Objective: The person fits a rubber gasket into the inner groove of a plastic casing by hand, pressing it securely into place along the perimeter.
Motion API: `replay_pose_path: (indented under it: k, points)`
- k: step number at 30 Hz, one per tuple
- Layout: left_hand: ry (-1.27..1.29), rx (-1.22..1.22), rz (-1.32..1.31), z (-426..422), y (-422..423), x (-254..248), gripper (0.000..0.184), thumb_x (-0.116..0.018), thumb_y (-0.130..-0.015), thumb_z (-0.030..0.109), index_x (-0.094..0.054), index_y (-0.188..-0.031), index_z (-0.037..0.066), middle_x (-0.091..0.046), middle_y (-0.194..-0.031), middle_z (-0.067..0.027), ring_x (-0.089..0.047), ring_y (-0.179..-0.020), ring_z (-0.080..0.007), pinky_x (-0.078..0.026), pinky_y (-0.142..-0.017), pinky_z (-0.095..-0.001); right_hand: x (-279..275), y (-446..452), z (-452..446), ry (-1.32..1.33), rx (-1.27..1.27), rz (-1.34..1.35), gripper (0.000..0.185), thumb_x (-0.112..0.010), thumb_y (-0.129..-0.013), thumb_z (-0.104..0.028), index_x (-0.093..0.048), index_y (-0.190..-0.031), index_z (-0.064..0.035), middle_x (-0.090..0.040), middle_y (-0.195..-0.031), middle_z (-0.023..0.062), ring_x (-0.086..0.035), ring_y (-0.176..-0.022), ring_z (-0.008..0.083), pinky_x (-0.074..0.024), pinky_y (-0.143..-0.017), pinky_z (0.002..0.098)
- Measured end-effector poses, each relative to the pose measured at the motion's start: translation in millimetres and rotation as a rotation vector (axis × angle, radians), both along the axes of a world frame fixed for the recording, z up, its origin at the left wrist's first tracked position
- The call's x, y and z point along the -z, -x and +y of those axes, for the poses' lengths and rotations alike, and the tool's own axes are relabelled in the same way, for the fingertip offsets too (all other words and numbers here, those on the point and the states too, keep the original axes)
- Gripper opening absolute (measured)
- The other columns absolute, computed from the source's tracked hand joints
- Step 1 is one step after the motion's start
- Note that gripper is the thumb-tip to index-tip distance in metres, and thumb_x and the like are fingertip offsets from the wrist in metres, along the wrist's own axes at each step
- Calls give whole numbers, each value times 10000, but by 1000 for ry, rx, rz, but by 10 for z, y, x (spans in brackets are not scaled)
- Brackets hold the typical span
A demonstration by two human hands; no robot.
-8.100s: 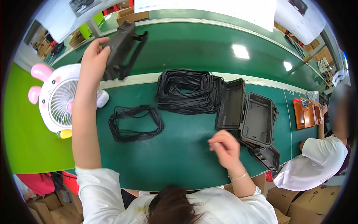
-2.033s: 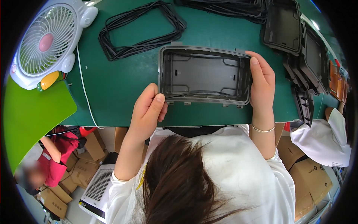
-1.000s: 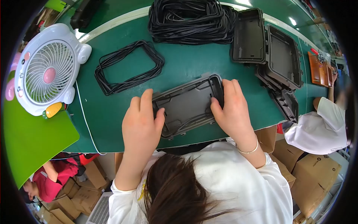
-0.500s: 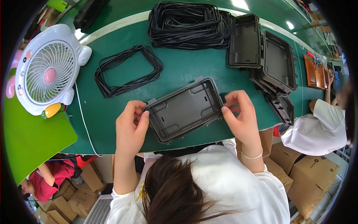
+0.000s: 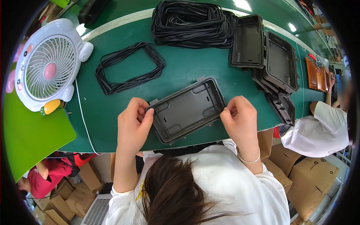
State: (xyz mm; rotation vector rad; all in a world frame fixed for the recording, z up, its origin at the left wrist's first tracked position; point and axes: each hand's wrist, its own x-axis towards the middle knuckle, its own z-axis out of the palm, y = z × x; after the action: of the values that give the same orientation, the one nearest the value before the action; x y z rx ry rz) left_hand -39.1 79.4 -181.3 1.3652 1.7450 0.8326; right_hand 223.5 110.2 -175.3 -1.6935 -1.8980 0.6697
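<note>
A dark grey plastic box half (image 5: 183, 110) lies tilted on the green table in front of me, hollow side up, with latch tabs along its sides. At its left edge, my left hand (image 5: 134, 120) is closed, thumb and curled fingers pinching the rim. My right hand (image 5: 240, 117) pinches the right rim near a corner, its fingers bunched. Whether a thin seal lies between my fingers and the rim is too small to tell. Beyond the box lies a small bundle of black rubber gasket rings (image 5: 129, 67), touched by neither hand.
A large pile of black gasket rings (image 5: 191, 24) sits at the back. To its right are several stacked box halves (image 5: 281, 62). A white fan (image 5: 50, 69) stands left, by a green mat (image 5: 37, 131). Another person in a white shirt (image 5: 315, 129) is at right; cardboard boxes (image 5: 313, 180) lie below.
My right hand's fingers have curled closer together and moved slightly down against the right rim. My left hand keeps its pinch on the left edge. The box has barely moved.
</note>
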Motion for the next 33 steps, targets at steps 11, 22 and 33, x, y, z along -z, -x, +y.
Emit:
replay_pose_path:
  k: [11,22,33]
  points:
    - [11,-42,-33,4,-22,47,118,-641,-830,26,-525,-845,12,-498,-595,-22,-433,-494,-74,-348,-466,-234,160,-77,-49,566,42,712,144,-513,-935,-35,-491,-1070,9,-502,-834,17,-557,-634,80,-502,-534,222]
    - [12,-74,-36,-16,-38,56,112,-639,-839,33,-529,-842,14,-508,-598,-17,-437,-505,-65,-354,-471,-226,217,-320,-50,451,37,733,125,-519,-889,-9,-533,-1013,0,-575,-869,34,-586,-735,93,-514,-632,231]
    - [-55,-77,19,-95,-102,-18,96,-621,-844,-18,-526,-844,-3,-481,-583,27,-415,-512,-19,-301,-463,-189,-100,21,-128,42,47,-27,119,-650,-766,8,-537,-728,1,-561,-668,96,-551,-559,202,-451,-508,313]
